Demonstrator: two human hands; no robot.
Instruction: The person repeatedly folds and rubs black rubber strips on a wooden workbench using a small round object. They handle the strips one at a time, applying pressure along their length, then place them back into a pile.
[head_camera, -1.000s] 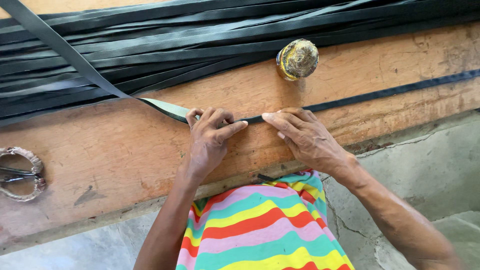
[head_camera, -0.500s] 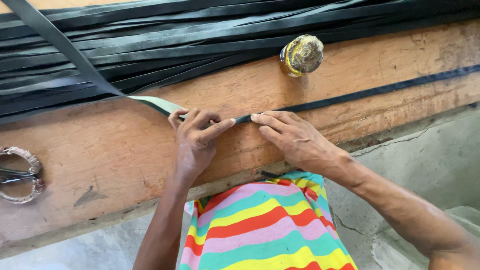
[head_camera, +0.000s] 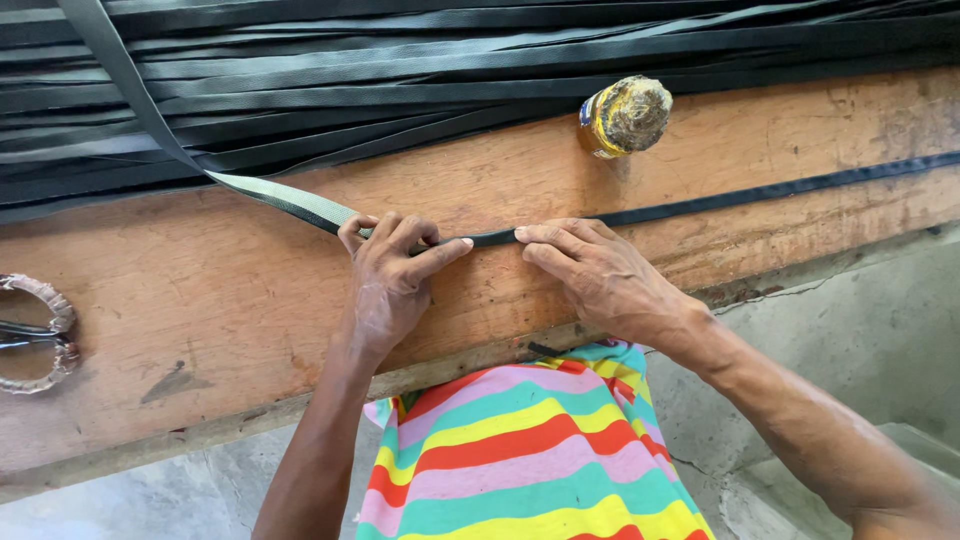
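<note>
This looks like a small workshop where someone makes things by hand. There is a long, worn wooden board (head_camera: 200, 300) used as a work bench, with marks and scratches on it. A big heap of dark flat straps (head_camera: 420, 70) lies along the back of it. A little tin (head_camera: 624, 116) with a messy, sticky top sits on the wood. Scissors (head_camera: 30, 333) with wrapped handles lie at one end. Below the board is a rough grey concrete floor (head_camera: 850, 330) with cracks.
</note>
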